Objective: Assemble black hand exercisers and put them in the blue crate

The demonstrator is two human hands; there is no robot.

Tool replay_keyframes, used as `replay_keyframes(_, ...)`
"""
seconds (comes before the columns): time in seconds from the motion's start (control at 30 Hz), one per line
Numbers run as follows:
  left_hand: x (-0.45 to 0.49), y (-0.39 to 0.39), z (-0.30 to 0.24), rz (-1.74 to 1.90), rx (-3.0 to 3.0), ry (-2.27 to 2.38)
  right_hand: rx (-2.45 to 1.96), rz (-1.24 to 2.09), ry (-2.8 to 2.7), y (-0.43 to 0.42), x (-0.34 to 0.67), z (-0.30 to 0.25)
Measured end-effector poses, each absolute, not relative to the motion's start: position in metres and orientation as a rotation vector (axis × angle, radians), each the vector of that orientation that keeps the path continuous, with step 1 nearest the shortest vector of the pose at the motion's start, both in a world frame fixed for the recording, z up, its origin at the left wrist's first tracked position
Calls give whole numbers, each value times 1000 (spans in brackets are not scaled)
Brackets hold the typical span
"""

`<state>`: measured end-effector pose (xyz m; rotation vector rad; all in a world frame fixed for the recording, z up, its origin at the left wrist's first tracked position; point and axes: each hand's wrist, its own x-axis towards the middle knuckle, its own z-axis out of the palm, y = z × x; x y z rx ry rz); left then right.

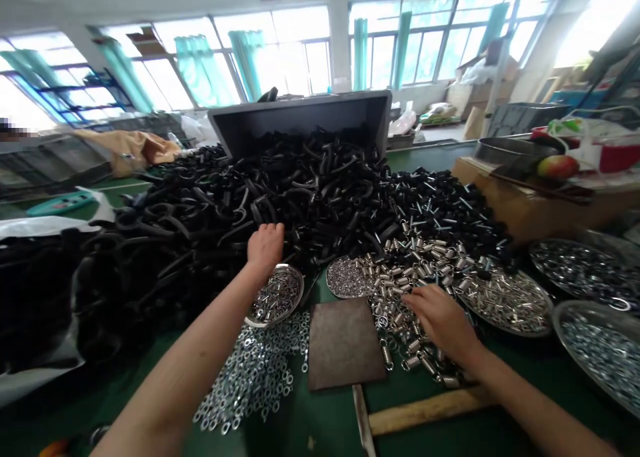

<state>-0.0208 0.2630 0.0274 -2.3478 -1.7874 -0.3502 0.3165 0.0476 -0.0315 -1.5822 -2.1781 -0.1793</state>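
My left hand (pixel 265 249) reaches to the near edge of a heap of black curved plastic handles (pixel 250 204). Its fingers are curled, and what they hold, if anything, is hidden. Just below that wrist stands a round metal bowl of small metal pins (pixel 277 296). On the right, my right hand (pixel 443 320) is over a pile of metal coil springs (pixel 400 270), fingers pressed together and fingertips among the springs. I cannot make out what is between them. A square dark metal plate (pixel 346 344) lies between my two arms.
A wooden-handled hammer (pixel 425 410) lies in front of the plate. Small metal eyelets (pixel 255 370) spread at left. A dish of tiny parts (pixel 346 277) and several pans of metal parts (pixel 510 300) stand around. Behind, a grey crate (pixel 300 107) lies tipped.
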Motion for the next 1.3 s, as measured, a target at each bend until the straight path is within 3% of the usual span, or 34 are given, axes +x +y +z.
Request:
replay_keyframes(0.1, -45, 223, 32, -828, -2396, -2146, -1822, -278, -2102, 77, 343, -19)
replay_keyframes(0.2, -62, 165, 24, -1847, -2546, -2511, -2064, -360, -2028, 106, 365, -9)
replay_keyframes(0.27, -70, 124, 14, -2298, -2436, -2756, -2132, -361, -2017, 122, 373, -4)
replay_keyframes(0.37, -80, 71, -7, -2627, -1949, -3042, -2168, -324, -2040, 138, 378, -2)
replay_keyframes(0.5, -94, 25, -33, -2772, -1511, -3054, -2179, -252, -2037, 144, 382, -3)
replay_keyframes(0.6, -103, 6, -47, -2518, -1573, -2984, -2218, -202, -1870, 143, 388, -5)
replay_keyframes(0.7, -106, -3, -54, -1898, -1896, -2961, -2090, -113, -1621, 133, 386, -4)
replay_keyframes(0.83, -93, -3, -58, -1169, -2339, -2637, -1741, 266, -1381, 96, 352, 6)
replay_keyframes(1.07, -57, 1, -64, -310, -2565, -2227, -1567, 893, -1258, 31, 267, -3)
replay_keyframes(1.17, -53, 1, -65, -53, -2606, -2107, -1567, 949, -1269, 15, 245, -18)
replay_keyframes(1.3, -59, 2, -68, -81, -2688, -2010, -1356, 1290, -1183, 2, 221, -34)
